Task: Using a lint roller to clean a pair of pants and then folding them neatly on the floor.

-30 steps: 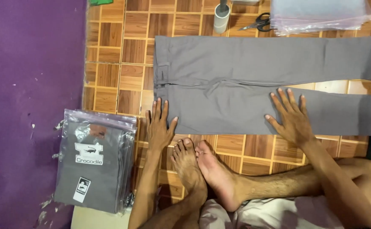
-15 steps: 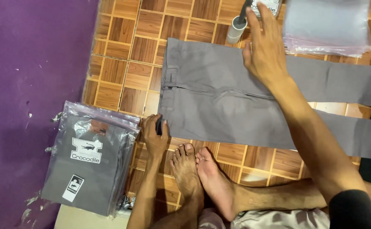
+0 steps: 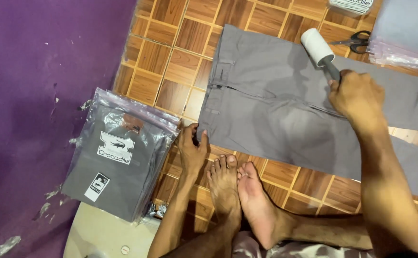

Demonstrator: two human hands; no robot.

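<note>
Grey trousers [image 3: 276, 110] lie spread flat on the wooden parquet floor, waistband to the left. My right hand [image 3: 355, 98] is shut on the dark handle of a white lint roller [image 3: 317, 47], whose roll sits on the trousers' upper part. My left hand [image 3: 192, 148] rests on the floor at the lower corner of the waistband, fingers touching the cloth edge. My bare feet [image 3: 240, 196] lie just below the trousers.
A stack of grey garments in clear plastic bags [image 3: 118, 157] lies at the left beside a purple wall [image 3: 41, 86]. Scissors [image 3: 355, 42] and more clear-bagged items [image 3: 405, 33] sit at the top right. A pale round object [image 3: 104, 236] is at the bottom left.
My right hand left the trouser leg, reached to the top, and now holds the lint roller on the cloth. My left hand slid down to the waistband's lower corner. The camera moved closer.
</note>
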